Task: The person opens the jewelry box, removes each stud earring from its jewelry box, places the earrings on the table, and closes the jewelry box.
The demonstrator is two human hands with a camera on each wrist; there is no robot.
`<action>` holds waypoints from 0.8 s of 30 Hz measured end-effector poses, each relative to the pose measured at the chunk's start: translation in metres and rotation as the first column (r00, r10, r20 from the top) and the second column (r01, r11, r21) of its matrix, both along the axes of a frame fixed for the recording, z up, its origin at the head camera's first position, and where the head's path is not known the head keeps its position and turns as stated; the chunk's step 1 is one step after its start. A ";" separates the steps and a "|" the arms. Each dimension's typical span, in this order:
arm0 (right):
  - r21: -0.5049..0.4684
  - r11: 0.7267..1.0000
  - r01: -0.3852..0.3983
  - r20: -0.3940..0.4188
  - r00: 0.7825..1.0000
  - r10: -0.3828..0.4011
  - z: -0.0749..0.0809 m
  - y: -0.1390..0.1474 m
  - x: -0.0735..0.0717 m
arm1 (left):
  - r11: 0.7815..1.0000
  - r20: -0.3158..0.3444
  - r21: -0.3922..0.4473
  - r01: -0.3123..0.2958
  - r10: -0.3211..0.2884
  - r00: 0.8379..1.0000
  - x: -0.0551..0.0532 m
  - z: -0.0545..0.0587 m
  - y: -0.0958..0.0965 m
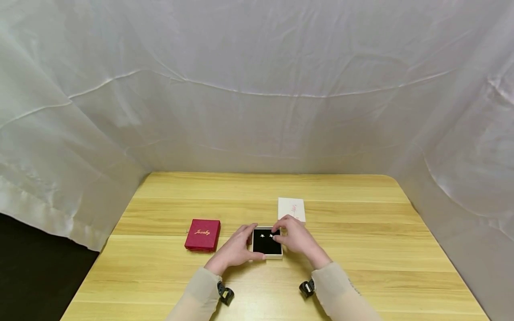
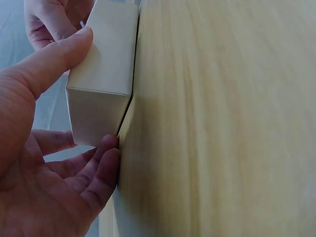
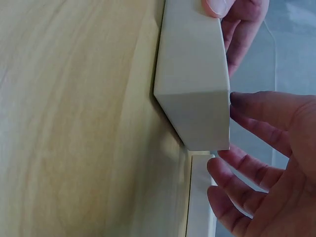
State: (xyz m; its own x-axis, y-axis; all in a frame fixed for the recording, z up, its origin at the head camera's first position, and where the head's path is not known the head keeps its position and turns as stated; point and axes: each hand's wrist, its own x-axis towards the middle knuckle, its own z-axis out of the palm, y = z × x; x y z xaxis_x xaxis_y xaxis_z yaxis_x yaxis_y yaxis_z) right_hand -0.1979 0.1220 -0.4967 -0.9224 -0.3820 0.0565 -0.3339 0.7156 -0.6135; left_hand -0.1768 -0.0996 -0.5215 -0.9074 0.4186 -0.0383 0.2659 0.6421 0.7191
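Observation:
A small white jewelry box (image 1: 274,257) with a black lining sits without its lid at the table's middle. Two star-shaped earrings lie on the lining, a left star earring (image 1: 263,236) and a right star earring (image 1: 271,236). My left hand (image 1: 237,250) grips the box from the left, thumb on the near wall (image 2: 106,59) and fingers round the side and far corner. My right hand (image 1: 296,236) reaches over the right edge, with thumb and index fingertip pinching at the right star earring. In the right wrist view the box wall (image 3: 192,59) hides that earring.
A red jewelry box (image 1: 202,235) with gold lettering lies to the left. Behind my right hand is a white lid (image 1: 290,207) with pink print. The wooden table (image 1: 361,223) is enclosed by pale cloth (image 1: 257,120) at the back and sides.

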 end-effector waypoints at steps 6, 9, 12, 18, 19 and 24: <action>0.028 0.999 0.029 0.004 1.000 -0.029 0.000 -0.003 0.001 | 1.000 0.008 0.000 -0.004 0.004 1.000 0.000 -0.001 0.000; 0.036 0.999 0.039 0.014 0.999 -0.040 0.000 -0.004 0.001 | 1.000 0.009 -0.003 -0.006 0.006 1.000 0.000 -0.001 0.000; 0.044 0.998 0.045 0.019 0.999 -0.046 -0.001 -0.005 0.001 | 1.000 0.010 -0.007 -0.007 0.007 1.000 0.000 -0.002 0.000; 0.060 0.997 0.044 0.014 0.999 -0.045 -0.006 -0.006 0.000 | 1.000 -0.002 -0.008 -0.003 0.003 1.000 -0.001 -0.001 0.000; 0.063 0.997 0.043 0.012 0.999 -0.044 -0.006 -0.006 0.000 | 1.000 -0.004 -0.009 -0.001 0.001 1.000 -0.001 -0.001 0.000; 0.068 0.997 0.041 0.007 0.999 -0.042 -0.009 -0.006 -0.002 | 1.000 -0.006 -0.011 -0.001 0.001 1.000 -0.001 -0.001 0.000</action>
State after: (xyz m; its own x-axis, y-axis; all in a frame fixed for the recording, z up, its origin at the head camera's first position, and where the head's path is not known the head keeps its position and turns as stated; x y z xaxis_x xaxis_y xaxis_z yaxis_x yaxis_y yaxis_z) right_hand -0.2000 0.1157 -0.5060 -0.9379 -0.3460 0.0237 -0.2980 0.7691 -0.5654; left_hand -0.1783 -0.0996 -0.5226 -0.9082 0.4169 -0.0372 0.2693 0.6501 0.7105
